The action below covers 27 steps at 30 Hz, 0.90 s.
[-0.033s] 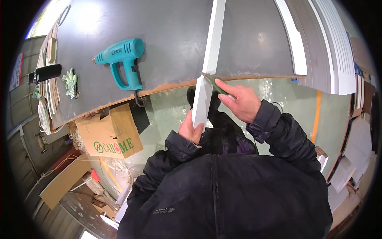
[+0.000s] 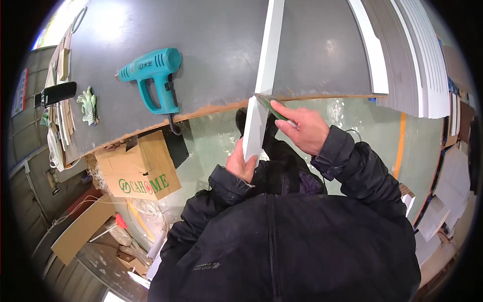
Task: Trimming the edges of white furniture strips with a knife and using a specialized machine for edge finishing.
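Note:
A long white strip (image 2: 269, 50) lies across the dark table and juts over its front edge toward me. Its near end (image 2: 252, 133) is gripped by my left hand (image 2: 241, 162), fingers and thumb wrapped round its sides. My right hand (image 2: 306, 129) is closed on a slim green-handled knife (image 2: 278, 115), index finger stretched along it. The blade end touches the strip or rests right beside it where the strip crosses the table edge; exact contact is too small to tell.
On the dark table (image 2: 221, 55) lie a teal heat gun (image 2: 156, 75), a work glove (image 2: 89, 105) and a black phone-like object (image 2: 59, 93). Stacked white and grey strips (image 2: 402, 55) fill the right side. A cardboard box (image 2: 138, 166) stands on the floor below the front edge.

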Each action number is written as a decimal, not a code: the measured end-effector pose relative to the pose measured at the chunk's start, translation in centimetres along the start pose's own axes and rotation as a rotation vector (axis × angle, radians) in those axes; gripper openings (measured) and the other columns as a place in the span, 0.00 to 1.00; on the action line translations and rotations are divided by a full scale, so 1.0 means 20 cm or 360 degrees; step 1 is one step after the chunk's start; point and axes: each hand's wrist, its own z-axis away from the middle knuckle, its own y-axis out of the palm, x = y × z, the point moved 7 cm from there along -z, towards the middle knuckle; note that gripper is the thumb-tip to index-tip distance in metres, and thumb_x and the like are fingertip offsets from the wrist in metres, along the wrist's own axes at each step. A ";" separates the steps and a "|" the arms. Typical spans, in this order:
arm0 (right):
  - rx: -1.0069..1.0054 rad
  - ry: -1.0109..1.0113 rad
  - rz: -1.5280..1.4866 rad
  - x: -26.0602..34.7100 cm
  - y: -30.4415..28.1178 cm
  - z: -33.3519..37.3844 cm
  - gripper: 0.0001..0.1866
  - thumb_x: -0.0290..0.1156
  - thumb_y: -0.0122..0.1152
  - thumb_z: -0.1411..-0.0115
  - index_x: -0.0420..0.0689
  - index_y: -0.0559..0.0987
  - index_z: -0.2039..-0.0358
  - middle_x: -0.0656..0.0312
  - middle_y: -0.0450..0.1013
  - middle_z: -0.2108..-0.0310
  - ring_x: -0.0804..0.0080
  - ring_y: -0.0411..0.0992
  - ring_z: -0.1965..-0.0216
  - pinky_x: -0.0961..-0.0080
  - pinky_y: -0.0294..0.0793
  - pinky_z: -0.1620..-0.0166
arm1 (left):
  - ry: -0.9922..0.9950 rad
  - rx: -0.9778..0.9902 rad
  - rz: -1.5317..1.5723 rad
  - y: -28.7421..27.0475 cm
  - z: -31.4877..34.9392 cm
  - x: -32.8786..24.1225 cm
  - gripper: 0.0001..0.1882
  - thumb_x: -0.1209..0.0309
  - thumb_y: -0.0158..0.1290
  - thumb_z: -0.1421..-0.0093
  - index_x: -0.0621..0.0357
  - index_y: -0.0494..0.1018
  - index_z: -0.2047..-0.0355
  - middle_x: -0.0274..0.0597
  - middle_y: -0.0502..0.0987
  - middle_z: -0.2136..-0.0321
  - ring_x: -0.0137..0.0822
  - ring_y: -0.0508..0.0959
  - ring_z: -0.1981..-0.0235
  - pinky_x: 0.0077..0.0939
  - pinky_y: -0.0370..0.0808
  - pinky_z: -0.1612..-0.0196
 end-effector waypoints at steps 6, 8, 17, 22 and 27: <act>0.0071 -0.0027 0.0247 0.00 -0.03 -0.01 0.24 0.34 0.57 0.37 0.57 0.70 0.39 0.54 0.67 0.78 0.54 0.68 0.77 0.60 0.69 0.70 | -0.0019 -0.0054 -0.0120 -0.01 0.02 -0.01 0.29 0.75 0.52 0.43 0.60 0.60 0.40 0.58 0.77 0.56 0.56 0.78 0.52 0.38 0.73 0.50; 0.0099 -0.0015 0.0327 0.01 -0.05 -0.03 0.25 0.35 0.57 0.38 0.58 0.70 0.39 0.54 0.66 0.78 0.54 0.69 0.77 0.61 0.69 0.71 | -0.0065 -0.0042 -0.0068 -0.01 0.01 0.00 0.29 0.76 0.52 0.42 0.61 0.60 0.40 0.58 0.77 0.56 0.55 0.78 0.52 0.38 0.73 0.50; 0.0164 -0.0211 0.0877 0.01 -0.08 -0.08 0.27 0.36 0.58 0.38 0.63 0.68 0.38 0.56 0.66 0.73 0.58 0.70 0.78 0.63 0.70 0.75 | -0.0119 -0.0095 0.0112 -0.03 0.03 -0.01 0.26 0.80 0.53 0.44 0.66 0.64 0.44 0.47 0.76 0.56 0.36 0.76 0.54 0.28 0.70 0.48; 0.0202 -0.0288 0.1158 0.00 -0.09 -0.12 0.27 0.39 0.55 0.36 0.67 0.65 0.37 0.55 0.67 0.71 0.58 0.70 0.81 0.62 0.71 0.78 | -0.0100 -0.0049 0.0036 -0.05 0.02 -0.10 0.26 0.79 0.52 0.43 0.65 0.65 0.43 0.47 0.77 0.56 0.37 0.77 0.54 0.29 0.71 0.49; 0.0074 -0.0335 0.1333 -0.01 -0.11 -0.17 0.27 0.40 0.55 0.36 0.69 0.64 0.37 0.57 0.68 0.72 0.58 0.72 0.80 0.62 0.73 0.78 | -0.0106 0.0006 0.0158 -0.06 0.00 -0.05 0.25 0.79 0.54 0.43 0.67 0.66 0.44 0.42 0.77 0.56 0.33 0.76 0.55 0.27 0.70 0.49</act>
